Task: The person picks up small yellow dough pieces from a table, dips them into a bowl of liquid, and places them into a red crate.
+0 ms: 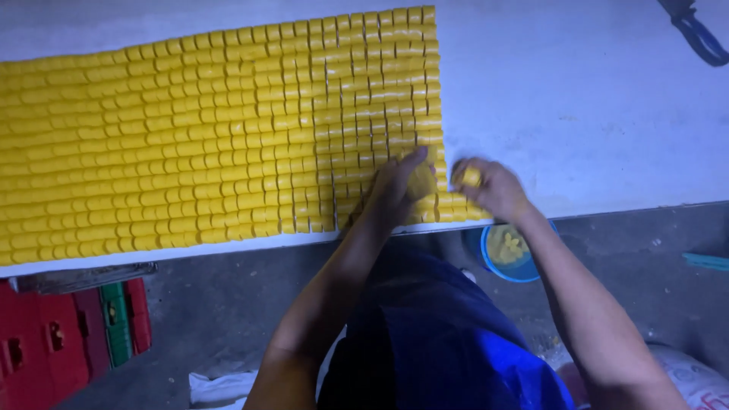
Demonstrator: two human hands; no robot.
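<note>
The left hand (pixel 396 186) rests at the near right corner of a large block of small yellow cylinders (pixel 213 129) laid in tight rows on the white table (pixel 592 99), fingers closed around one yellow piece (pixel 420 181). The right hand (pixel 486 186), just beside it at 3 o'clock, pinches a second yellow piece (pixel 471 177) between thumb and fingers above the table's near edge. The block fills the table from 9 o'clock to centre; its right columns hold shorter pieces than the left. Risk assessment: both hands work at the front edge, so a nudged end row could roll off onto the concrete floor (pixel 228 296); a sleeve or wrist dragged across the set rows could skew their alignment. Motion blur at the hands suggests quick handling, which raises the likelihood of a dropped piece. A blue bowl (pixel 524 269) holding loose yellow pieces sits below the edge at 5 o'clock, partly hidden by the right forearm. Red and green crates (pixel 76 334) stand on the floor at 8 o'clock. A white sack (pixel 695 380) with printed markings lies at 4 o'clock. A dark strap (pixel 695 30) lies at 1 o'clock.
</note>
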